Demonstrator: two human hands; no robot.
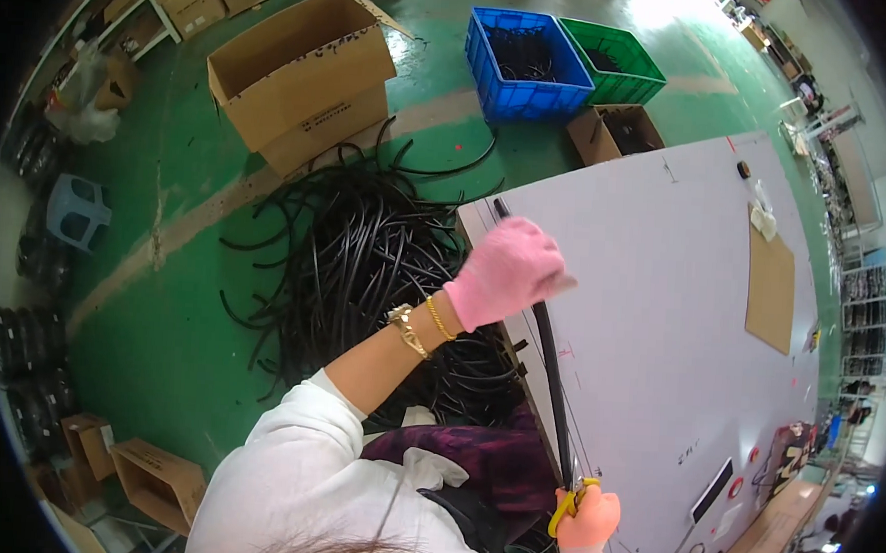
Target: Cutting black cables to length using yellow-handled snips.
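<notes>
My left hand (511, 270), in a pink glove, is closed round a long black rubber tube (555, 383) near its far end. The tube lies along the left side of the white table (662, 308), running from far to near. At the near end, my right hand (590, 530), in an orange-pink glove, grips yellow-handled scissors (574, 499). Their blades are at the tube's near end; whether they are closed on it I cannot tell. A large heap of black tubes (365, 242) lies on the green floor left of the table.
Beyond the heap stands an open cardboard box (313, 89). A blue crate (493, 79) with black pieces, a green crate (628, 84) and a small carton (595, 139) are past the table. On the table lie a brown cardboard sheet (771, 294), tape rolls and a phone-like device (712, 491).
</notes>
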